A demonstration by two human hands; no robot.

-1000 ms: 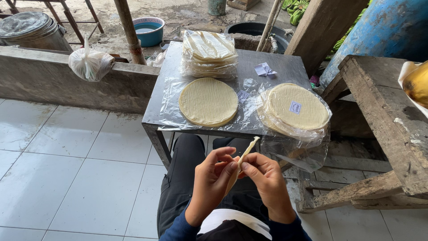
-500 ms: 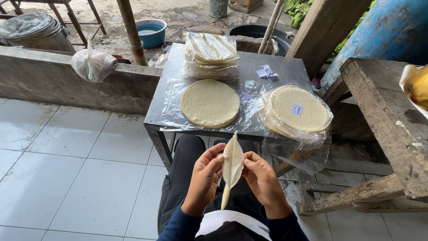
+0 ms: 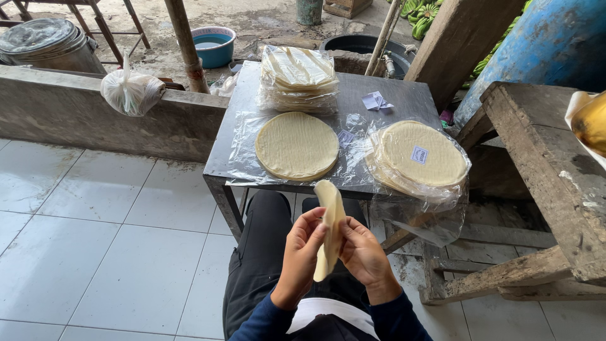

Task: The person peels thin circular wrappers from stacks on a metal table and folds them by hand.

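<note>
Below the table (image 3: 404, 101), over the person's lap, the left hand (image 3: 302, 247) and right hand (image 3: 361, 252) are pinching one thin round sheet (image 3: 329, 227) between them, fingers closed on its edges, the sheet standing edge-on. Above them on the table a bare stack (image 3: 297, 145) is lying on clear film (apparently not yet wrapped), while right of it a bagged stack (image 3: 420, 158) is sitting sealed and labelled, and behind it more packs (image 3: 298, 77) are piling up.
</note>
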